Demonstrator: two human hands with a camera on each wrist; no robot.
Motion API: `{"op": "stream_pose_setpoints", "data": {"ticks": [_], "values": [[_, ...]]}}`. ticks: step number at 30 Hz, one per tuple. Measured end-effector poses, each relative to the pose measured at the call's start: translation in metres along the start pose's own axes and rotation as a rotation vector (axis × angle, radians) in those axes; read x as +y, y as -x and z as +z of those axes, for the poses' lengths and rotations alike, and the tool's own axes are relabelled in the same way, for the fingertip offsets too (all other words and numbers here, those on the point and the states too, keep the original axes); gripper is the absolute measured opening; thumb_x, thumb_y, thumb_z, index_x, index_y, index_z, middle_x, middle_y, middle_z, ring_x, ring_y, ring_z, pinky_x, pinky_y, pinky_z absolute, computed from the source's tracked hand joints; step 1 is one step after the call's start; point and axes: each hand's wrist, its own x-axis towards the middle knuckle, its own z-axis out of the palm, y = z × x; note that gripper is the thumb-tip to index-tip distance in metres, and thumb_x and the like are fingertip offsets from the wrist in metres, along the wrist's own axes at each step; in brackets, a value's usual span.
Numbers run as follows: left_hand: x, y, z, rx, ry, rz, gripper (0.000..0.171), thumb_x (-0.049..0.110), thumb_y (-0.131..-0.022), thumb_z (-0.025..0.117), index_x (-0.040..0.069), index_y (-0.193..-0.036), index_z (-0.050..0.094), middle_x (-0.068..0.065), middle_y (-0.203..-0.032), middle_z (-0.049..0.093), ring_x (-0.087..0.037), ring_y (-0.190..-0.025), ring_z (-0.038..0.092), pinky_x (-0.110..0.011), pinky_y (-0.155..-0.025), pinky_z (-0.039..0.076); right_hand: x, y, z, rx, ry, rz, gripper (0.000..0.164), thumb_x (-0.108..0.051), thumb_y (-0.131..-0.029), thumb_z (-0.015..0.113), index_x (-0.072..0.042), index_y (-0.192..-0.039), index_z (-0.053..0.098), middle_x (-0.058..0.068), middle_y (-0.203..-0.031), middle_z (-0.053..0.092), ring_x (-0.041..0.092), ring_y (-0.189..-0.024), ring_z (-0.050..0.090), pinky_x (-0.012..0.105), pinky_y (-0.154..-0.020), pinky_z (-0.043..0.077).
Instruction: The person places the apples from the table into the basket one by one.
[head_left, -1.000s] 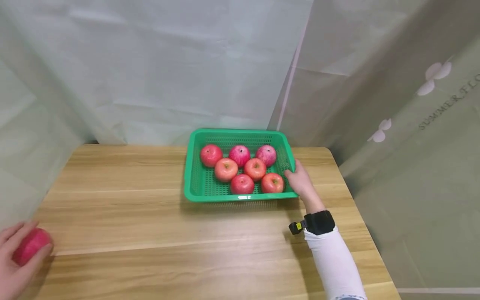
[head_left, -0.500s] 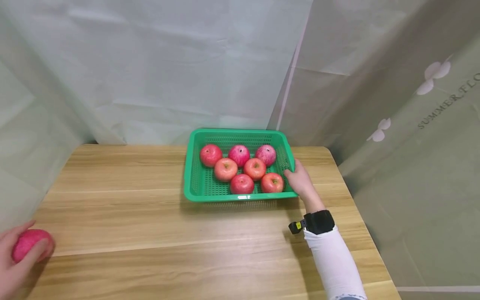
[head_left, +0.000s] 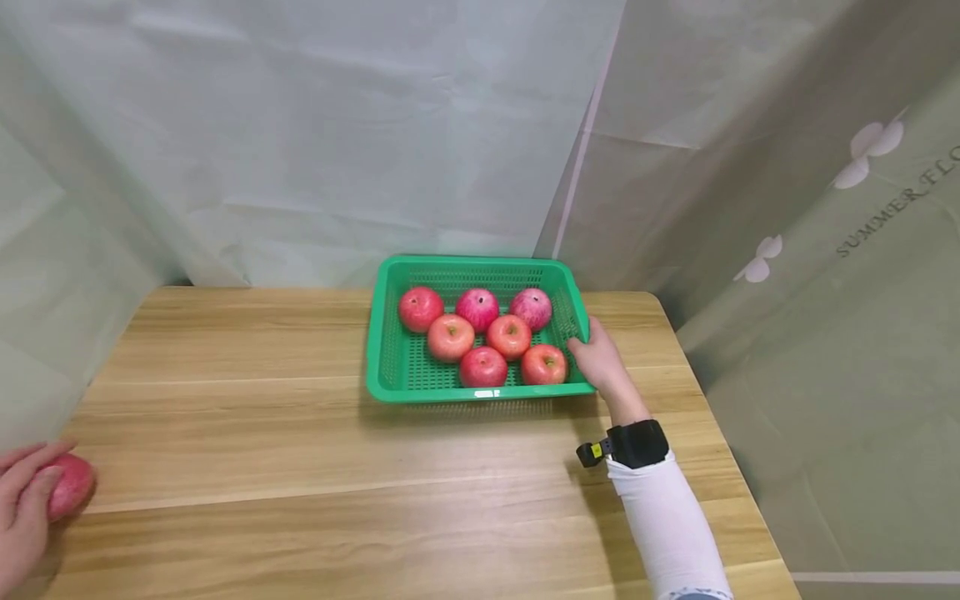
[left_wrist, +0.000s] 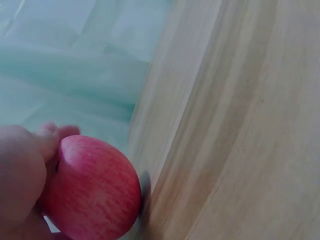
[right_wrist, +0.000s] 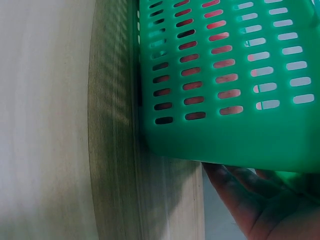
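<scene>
At the left edge of the head view, my left hand [head_left: 24,510] grips a red apple [head_left: 71,487], thumb and fingers around its near and left sides. In the left wrist view the apple [left_wrist: 95,192] sits close against the wooden tabletop, and some of the fingers are hidden behind it. My right hand [head_left: 598,360] holds the right side of a green plastic basket [head_left: 431,397], thumb over the rim and fingers outside. Several red apples lie in the basket, among them a front one [head_left: 483,367]. From the right wrist, the slotted basket wall [right_wrist: 230,140] fills much of the view.
The wooden table [head_left: 315,475] carries the basket near its back edge. Pale sheeting [head_left: 315,133] hangs behind it and on both sides; the right-hand sheet [head_left: 847,333] bears printed letters and petal shapes. A black strap [head_left: 637,445] with a small camera circles the right wrist.
My left hand and its apple have shifted slightly to the left, and the fingers sit differently over the apple. The right hand and the basket stay in place.
</scene>
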Motion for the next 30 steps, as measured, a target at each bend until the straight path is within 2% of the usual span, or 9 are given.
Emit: {"op": "stream_pose_setpoints", "data": {"ticks": [2,5,7,10,11,14,18,22,30], "values": [[0.001,-0.002,-0.001,-0.003,0.024,0.025,0.039,0.003,-0.113,0.041,0.004,-0.144,0.065,0.002,-0.158,0.047,-0.005,-0.152,0.027,-0.03,-0.126,0.01,0.0,0.0,0.0,-0.001,0.002,-0.001,0.055,-0.017,-0.109,0.049,-0.003,-0.161,0.036,0.023,-0.156,0.049,0.039,-0.142,0.047,0.061,-0.118,0.037],[0.011,-0.004,-0.005,-0.061,0.035,-0.016,0.037,0.004,-0.11,0.052,0.008,-0.144,0.065,-0.023,-0.162,0.039,-0.022,-0.158,0.02,-0.038,-0.127,0.008,0.0,0.0,0.0,-0.002,0.002,0.001,0.056,-0.018,-0.109,0.049,-0.004,-0.162,0.035,0.022,-0.156,0.048,0.039,-0.142,0.046,0.061,-0.118,0.037],[0.015,-0.005,-0.007,-0.107,0.003,-0.055,0.036,0.01,-0.105,0.064,0.0,-0.14,0.061,-0.037,-0.158,0.031,-0.037,-0.157,0.018,-0.048,-0.127,0.01,0.0,0.001,0.0,-0.002,-0.001,0.004,0.056,-0.018,-0.109,0.05,-0.005,-0.162,0.035,0.022,-0.156,0.049,0.039,-0.142,0.047,0.061,-0.118,0.037],[0.016,-0.008,-0.008,-0.166,-0.067,-0.104,0.061,0.008,-0.09,0.081,-0.012,-0.138,0.049,-0.042,-0.149,0.029,-0.055,-0.143,0.027,-0.07,-0.117,0.026,0.0,0.001,0.0,-0.001,-0.008,0.004,0.056,-0.018,-0.109,0.05,-0.005,-0.162,0.035,0.022,-0.156,0.049,0.039,-0.142,0.047,0.061,-0.118,0.037],[0.012,-0.008,-0.007,-0.181,-0.089,-0.106,0.069,0.008,-0.087,0.083,-0.014,-0.139,0.045,-0.042,-0.146,0.031,-0.059,-0.136,0.031,-0.064,-0.117,0.031,0.0,0.001,0.0,-0.001,-0.008,0.004,0.056,-0.018,-0.109,0.05,-0.005,-0.162,0.035,0.022,-0.156,0.049,0.039,-0.142,0.047,0.061,-0.118,0.037],[0.004,-0.007,-0.006,-0.242,-0.138,-0.165,0.082,0.007,-0.082,0.085,-0.014,-0.146,0.039,-0.044,-0.138,0.032,-0.064,-0.12,0.037,-0.071,-0.099,0.042,-0.001,0.001,0.0,0.001,-0.013,-0.003,0.055,-0.017,-0.109,0.05,-0.004,-0.161,0.037,0.022,-0.155,0.05,0.039,-0.141,0.048,0.061,-0.118,0.038],[-0.001,-0.004,-0.005,-0.273,-0.156,-0.202,0.084,0.015,-0.083,0.087,-0.012,-0.148,0.04,-0.045,-0.138,0.033,-0.063,-0.12,0.036,-0.065,-0.082,0.043,-0.002,0.002,0.001,0.001,-0.013,-0.006,0.054,-0.016,-0.108,0.051,-0.004,-0.159,0.038,0.022,-0.153,0.051,0.039,-0.139,0.048,0.06,-0.117,0.038],[0.005,-0.006,-0.006,-0.262,-0.137,-0.162,0.076,0.011,-0.081,0.085,-0.012,-0.142,0.046,-0.045,-0.134,0.035,-0.063,-0.122,0.034,-0.055,-0.078,0.038,-0.001,0.002,0.001,-0.003,-0.007,-0.001,0.055,-0.017,-0.109,0.05,-0.004,-0.161,0.036,0.022,-0.155,0.049,0.039,-0.141,0.047,0.061,-0.118,0.038],[0.01,-0.014,-0.007,-0.318,-0.175,-0.125,0.085,0.011,-0.073,0.093,-0.016,-0.135,0.043,-0.045,-0.125,0.038,-0.064,-0.117,0.035,-0.076,-0.085,0.036,-0.001,0.001,0.0,0.006,0.005,-0.004,0.055,-0.018,-0.109,0.051,-0.004,-0.16,0.037,0.023,-0.154,0.05,0.04,-0.141,0.048,0.061,-0.118,0.038]]}}
